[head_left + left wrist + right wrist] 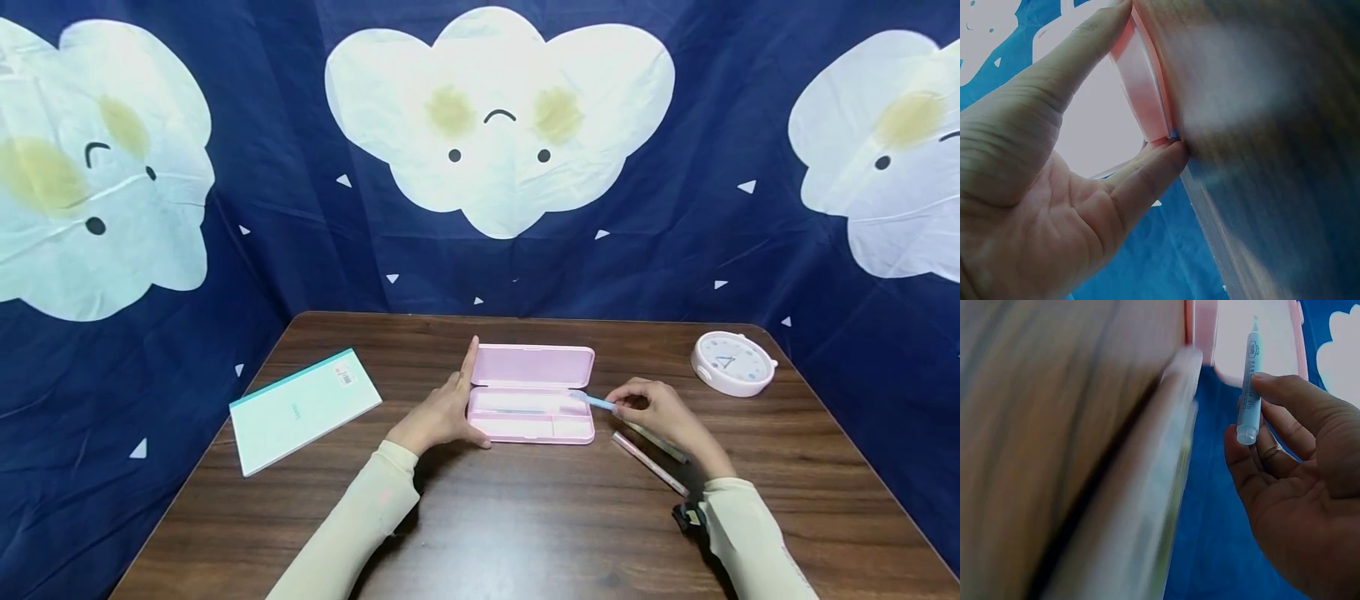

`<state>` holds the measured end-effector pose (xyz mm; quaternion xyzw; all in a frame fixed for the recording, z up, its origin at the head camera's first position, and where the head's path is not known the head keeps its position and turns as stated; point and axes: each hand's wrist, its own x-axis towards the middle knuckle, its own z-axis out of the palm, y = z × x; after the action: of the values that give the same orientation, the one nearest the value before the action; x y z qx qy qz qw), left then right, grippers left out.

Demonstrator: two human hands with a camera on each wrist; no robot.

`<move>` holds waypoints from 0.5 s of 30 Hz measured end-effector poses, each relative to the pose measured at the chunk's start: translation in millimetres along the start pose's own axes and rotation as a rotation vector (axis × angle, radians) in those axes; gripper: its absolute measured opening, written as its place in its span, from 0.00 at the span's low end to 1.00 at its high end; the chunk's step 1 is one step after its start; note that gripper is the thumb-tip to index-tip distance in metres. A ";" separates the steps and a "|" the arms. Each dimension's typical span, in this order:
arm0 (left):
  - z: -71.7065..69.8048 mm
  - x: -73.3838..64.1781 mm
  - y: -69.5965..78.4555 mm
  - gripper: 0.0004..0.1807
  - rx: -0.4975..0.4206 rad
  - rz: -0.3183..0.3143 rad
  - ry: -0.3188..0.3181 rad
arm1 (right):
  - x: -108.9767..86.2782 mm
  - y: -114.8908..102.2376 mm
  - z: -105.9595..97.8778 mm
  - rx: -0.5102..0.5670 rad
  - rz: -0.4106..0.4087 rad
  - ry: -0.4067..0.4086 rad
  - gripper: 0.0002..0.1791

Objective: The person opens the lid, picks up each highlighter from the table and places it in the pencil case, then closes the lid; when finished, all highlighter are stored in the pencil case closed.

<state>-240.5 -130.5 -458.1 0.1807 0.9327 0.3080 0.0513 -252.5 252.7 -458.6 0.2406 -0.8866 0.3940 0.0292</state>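
Pinching dark-printed pale-blue pen (1254,357), right grip (660,410) beside open pink case (534,367), left grip (444,413) splayed against its left end

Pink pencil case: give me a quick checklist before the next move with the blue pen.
1. Lid open: ok.
2. Left hand against pencil case's left side: ok.
3. Blue pen in right hand's grip: ok.
4. Blue pen fully inside case: not ok, hand-held end lies outside.
5. Blue pen touching long compartment: cannot tell.
6. Pink pen and greenish pen inside: not ok, both on table.
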 end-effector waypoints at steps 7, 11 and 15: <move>0.3 -0.5 -5.4 0.94 -0.003 0.006 0.007 | 30.0 -17.0 26.3 0.036 -0.006 -0.056 0.04; -0.8 -0.9 -4.0 0.94 -0.005 0.001 0.003 | 47.0 -23.9 44.4 0.059 -0.040 -0.084 0.05; -2.8 -1.5 -0.7 0.93 -0.012 -0.004 -0.018 | 58.1 -32.7 60.6 0.102 -0.062 -0.104 0.05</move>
<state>-240.0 -133.2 -456.3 0.1813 0.9306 0.3121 0.0611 -280.8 167.3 -463.9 0.2893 -0.8578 0.4245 -0.0170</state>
